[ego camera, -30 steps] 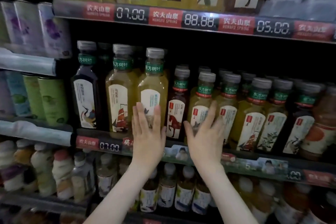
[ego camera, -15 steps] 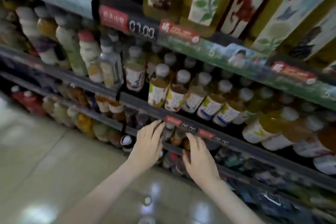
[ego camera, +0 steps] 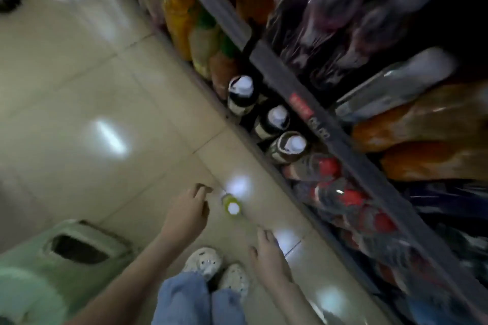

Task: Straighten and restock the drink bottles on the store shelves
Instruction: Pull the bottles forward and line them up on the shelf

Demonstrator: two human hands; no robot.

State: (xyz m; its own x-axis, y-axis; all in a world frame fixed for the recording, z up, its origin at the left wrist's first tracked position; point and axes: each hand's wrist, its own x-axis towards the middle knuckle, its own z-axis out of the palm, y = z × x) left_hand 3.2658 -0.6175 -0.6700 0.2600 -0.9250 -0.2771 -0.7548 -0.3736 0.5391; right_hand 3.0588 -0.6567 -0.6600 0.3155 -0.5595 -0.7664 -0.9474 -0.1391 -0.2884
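Floor (ego camera: 87, 92): pale glossy tiles fill the left half of the view, with bright ceiling-light reflections. A second ago the view faced shelves of upright tea bottles at chest level; it has since swung steeply down, and everything is motion-blurred.

Shelves (ego camera: 330, 137): the dark edge of a low shelf runs diagonally from top centre to lower right, with a red price strip. Blurred bottles crowd above and below it: orange ones, dark ones with white caps, red-capped ones nearer the feet.

Green bin (ego camera: 52, 266): a pale green container with a dark slot sits at lower left, beside the person's legs.

Legs and shoes (ego camera: 211, 269): blue jeans and pale patterned shoes stand at bottom centre, close to the shelf base.

Left hand (ego camera: 188, 212): lowered toward the floor, fingers loosely spread and slightly curled, holding nothing. Earlier it rested flat on a shelved bottle.

Right hand (ego camera: 269, 253): also lowered and empty, fingers relaxed and apart, near the shelf base.

Bottle on floor (ego camera: 231, 206): a small yellow-green bottle with a white cap stands on the tiles, just beside the left fingertips, not touched.

Meaning for the task: the straightening above seems paused; the person is probably bending for this loose bottle, to restock it.
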